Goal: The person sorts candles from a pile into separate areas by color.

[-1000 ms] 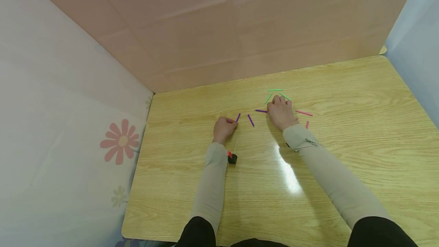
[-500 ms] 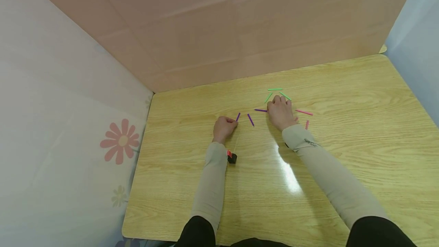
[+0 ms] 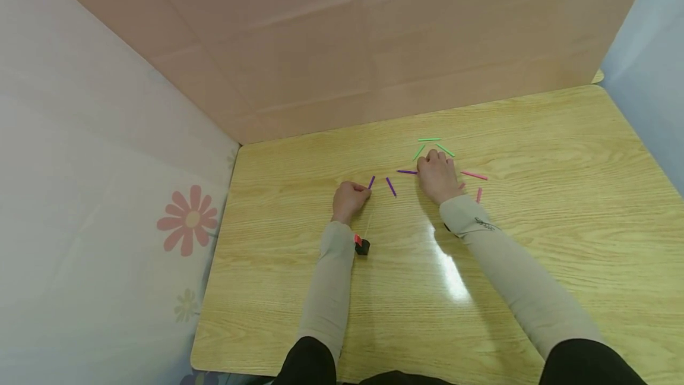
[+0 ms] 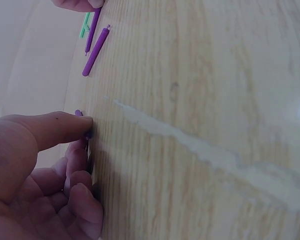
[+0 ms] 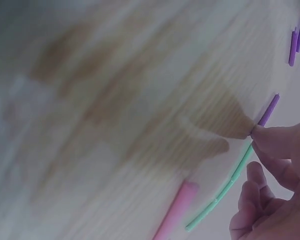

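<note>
My left hand (image 3: 350,199) pinches the near end of a thin purple stick (image 3: 371,182) between thumb and finger, low over the wooden table (image 3: 288,266). In the left wrist view only the tip of that stick (image 4: 79,113) shows past the fingertips. To its right lies a second, slanted purple stick (image 3: 391,186). My right hand (image 3: 438,176) holds the right end of a third purple stick (image 3: 407,172), which points left. The right wrist view shows this purple stick (image 5: 268,110) sticking out from thumb and fingertip, with the other fingers curled below.
Green sticks (image 3: 429,139) lie just beyond my right hand. Pink sticks (image 3: 474,175) are to its right, one partly covered by the hand. A small black block with a red part (image 3: 362,247) is beside my left cuff. A brown panel (image 3: 342,64) borders the table's back.
</note>
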Tool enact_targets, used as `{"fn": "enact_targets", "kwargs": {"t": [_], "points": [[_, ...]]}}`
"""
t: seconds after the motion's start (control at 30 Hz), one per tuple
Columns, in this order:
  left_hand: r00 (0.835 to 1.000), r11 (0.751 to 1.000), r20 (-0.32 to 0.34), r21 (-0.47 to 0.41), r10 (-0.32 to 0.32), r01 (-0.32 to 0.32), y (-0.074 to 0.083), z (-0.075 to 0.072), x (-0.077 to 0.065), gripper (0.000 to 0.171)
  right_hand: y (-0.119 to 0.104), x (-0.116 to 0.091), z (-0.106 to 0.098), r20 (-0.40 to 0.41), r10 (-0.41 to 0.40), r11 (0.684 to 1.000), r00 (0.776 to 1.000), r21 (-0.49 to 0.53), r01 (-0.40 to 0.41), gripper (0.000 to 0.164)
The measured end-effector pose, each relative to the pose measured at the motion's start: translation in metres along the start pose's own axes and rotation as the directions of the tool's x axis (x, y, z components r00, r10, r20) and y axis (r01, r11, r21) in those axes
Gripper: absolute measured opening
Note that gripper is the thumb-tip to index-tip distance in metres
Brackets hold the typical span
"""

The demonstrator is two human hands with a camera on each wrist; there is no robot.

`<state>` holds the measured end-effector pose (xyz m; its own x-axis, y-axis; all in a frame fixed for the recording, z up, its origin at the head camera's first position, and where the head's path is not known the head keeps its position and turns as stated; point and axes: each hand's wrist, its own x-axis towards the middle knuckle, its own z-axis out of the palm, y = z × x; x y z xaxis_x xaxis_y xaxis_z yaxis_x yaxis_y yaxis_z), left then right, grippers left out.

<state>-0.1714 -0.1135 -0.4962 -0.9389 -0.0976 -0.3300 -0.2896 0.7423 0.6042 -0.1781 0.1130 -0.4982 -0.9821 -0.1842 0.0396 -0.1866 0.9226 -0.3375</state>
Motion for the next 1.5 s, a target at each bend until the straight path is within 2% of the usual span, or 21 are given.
{"fn": "enact_targets", "kwargs": {"t": [0.13,0.23,0.43,0.53,0.73,0.83,0.93,1.17,1.5], "points": [[1.0,1.0,0.0,-0.002,-0.004,0.004,0.001,0.0,-0.001,0.02,-0.001,0.0,-0.001,0.02,0.021,0.999,1.0,0.041,-0.021,0.018],[1.0,1.0,-0.002,-0.003,-0.003,0.003,0.001,0.001,-0.001,0.02,-0.004,-0.001,-0.003,0.015,0.051,0.992,0.999,0.113,-0.052,0.019],[1.0,1.0,-0.005,-0.011,-0.006,0.006,0.001,0.001,-0.001,0.02,-0.016,-0.003,-0.016,-0.077,0.109,0.95,0.991,0.302,-0.081,0.025],[1.0,1.0,-0.006,-0.005,-0.005,0.005,0.0,0.001,0.0,0.02,-0.022,-0.005,-0.02,-0.074,0.143,0.91,0.987,0.401,-0.102,0.027],[1.0,1.0,-0.008,-0.003,0.007,-0.007,-0.001,0.001,0.001,0.02,-0.029,-0.011,-0.012,0.023,0.206,0.799,0.978,0.574,-0.182,0.026],[1.0,1.0,-0.007,-0.01,0.012,-0.012,-0.001,0.0,0.0,0.02,-0.034,-0.015,-0.003,0.052,0.228,0.77,0.972,0.602,-0.213,0.027],[1.0,1.0,-0.006,-0.014,0.015,-0.015,0.0,-0.001,0.0,0.02,-0.038,-0.018,0.004,0.066,0.23,0.763,0.971,0.607,-0.222,0.026],[1.0,1.0,-0.016,0.007,0.014,-0.014,0.0,0.001,0.001,0.019,-0.045,-0.022,0.014,0.057,0.183,0.763,0.981,0.622,-0.178,0.021],[1.0,1.0,-0.028,0.021,0.011,-0.01,0.001,0.002,0.001,0.02,-0.046,-0.019,0.022,0.084,0.172,0.814,0.981,0.549,-0.19,0.021]]}}
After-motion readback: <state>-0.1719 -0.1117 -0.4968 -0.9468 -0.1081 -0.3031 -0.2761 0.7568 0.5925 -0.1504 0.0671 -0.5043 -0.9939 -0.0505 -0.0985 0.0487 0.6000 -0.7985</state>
